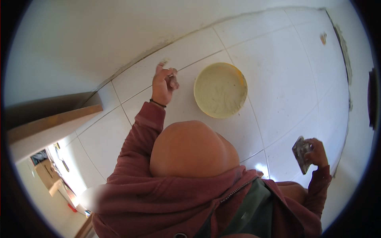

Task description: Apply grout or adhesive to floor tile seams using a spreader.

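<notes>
My left hand [163, 86] is raised to the left of a round bowl-like tub [196, 99], not touching it. Its index finger points away from me with pale paste at the tip, while the other fingers are loosely bent and smeared; I make out no tool in them. Off to the right, my right hand [317, 154] grips a grey, paste-crusted trowel [301, 155] with a flat plate tilted on edge. Inside the tub, which stands on the floor ahead of my bare knee, lies smooth pale-cream paste [220, 89] with streaks across its surface.
White floor tiles [285, 79] run to a wall [99, 39] with a rough joint at its foot. Another wall [359, 59] rises on the right. A brown-edged ledge [55, 121] juts in at left, above a cardboard box [47, 172]. A small scrap [323, 38] lies far right.
</notes>
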